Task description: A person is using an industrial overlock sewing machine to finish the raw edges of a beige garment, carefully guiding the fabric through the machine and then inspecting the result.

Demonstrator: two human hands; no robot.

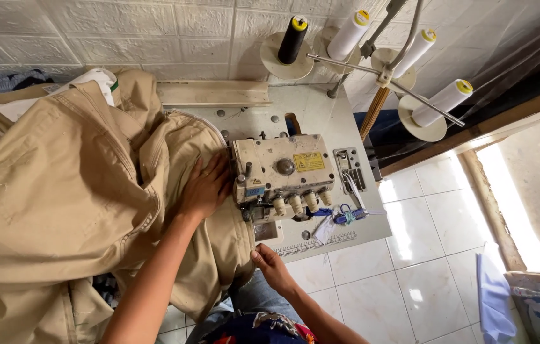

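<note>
Pinching the tan fabric edge near the sewing machine, right hand; left hand presses flat on it.

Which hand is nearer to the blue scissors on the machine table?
The right hand: it is below-left of the scissors. The left hand lies beyond the sewing machine.

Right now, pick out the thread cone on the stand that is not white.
The black thread cone with the yellow top, leftmost on the stand, upright on its round disc. The other three cones carry white thread.
</note>
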